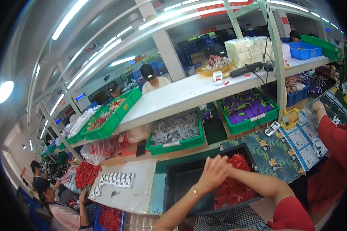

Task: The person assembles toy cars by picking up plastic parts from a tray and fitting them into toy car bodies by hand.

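Note:
Both my hands are together over a black plastic tray (180, 185) in front of me. My left hand (207, 179), with a bracelet at its wrist, presses against my right hand (222, 167). Their fingers are bent and close together; anything between them is hidden. Beneath and beside my right forearm, a heap of small red plastic parts (232, 194) fills the tray's right side. The tray's left part shows its bare dark bottom. On a pale board (140, 194) to the left, small white toy car bodies (118, 179) stand in rows.
Under the white shelf (173, 94) are a green crate of grey parts (175, 130) and another of purple and green parts (246, 107). A co-worker's red sleeve (333, 136) is at right. Another person (65, 210) sits at left, near a red heap (87, 174).

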`<state>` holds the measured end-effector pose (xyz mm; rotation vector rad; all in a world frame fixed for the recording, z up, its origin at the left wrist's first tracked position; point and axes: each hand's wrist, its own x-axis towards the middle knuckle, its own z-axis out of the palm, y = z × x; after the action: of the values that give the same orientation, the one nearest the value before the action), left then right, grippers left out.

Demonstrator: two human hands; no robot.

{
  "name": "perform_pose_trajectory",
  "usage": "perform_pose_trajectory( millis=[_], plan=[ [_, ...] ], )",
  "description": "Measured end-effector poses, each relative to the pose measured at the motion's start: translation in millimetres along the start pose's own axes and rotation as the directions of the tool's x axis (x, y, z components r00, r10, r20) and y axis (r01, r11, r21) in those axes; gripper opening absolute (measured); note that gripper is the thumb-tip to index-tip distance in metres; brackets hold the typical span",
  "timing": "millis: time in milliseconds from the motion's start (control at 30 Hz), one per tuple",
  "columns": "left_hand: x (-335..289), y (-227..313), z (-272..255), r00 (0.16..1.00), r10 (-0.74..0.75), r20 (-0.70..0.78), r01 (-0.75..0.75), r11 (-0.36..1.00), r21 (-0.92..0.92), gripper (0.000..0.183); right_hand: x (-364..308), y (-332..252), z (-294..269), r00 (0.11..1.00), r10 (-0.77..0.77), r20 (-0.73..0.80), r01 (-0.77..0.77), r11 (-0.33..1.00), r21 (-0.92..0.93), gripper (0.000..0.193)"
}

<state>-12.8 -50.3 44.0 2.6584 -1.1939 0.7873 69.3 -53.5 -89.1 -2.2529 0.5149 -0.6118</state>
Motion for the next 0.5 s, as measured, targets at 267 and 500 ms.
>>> perform_pose_trajectory(
  millis=[267,500],
  plan=[
    [-10.8,-33.3,38.3,0.965,-0.184,-0.186,0.12,0.942,-0.312,0.059,91.5,29.1,-87.8,0.609,-0.739,0.29,0.183,0.486,0.854,0.013],
    [-57.7,-55.3,25.8,0.713,-0.692,-0.114,0.459,0.583,-0.671,0.031,60.4,-10.2,-97.5,0.46,-0.66,0.594,-0.1,0.626,0.773,0.025]
  ],
)
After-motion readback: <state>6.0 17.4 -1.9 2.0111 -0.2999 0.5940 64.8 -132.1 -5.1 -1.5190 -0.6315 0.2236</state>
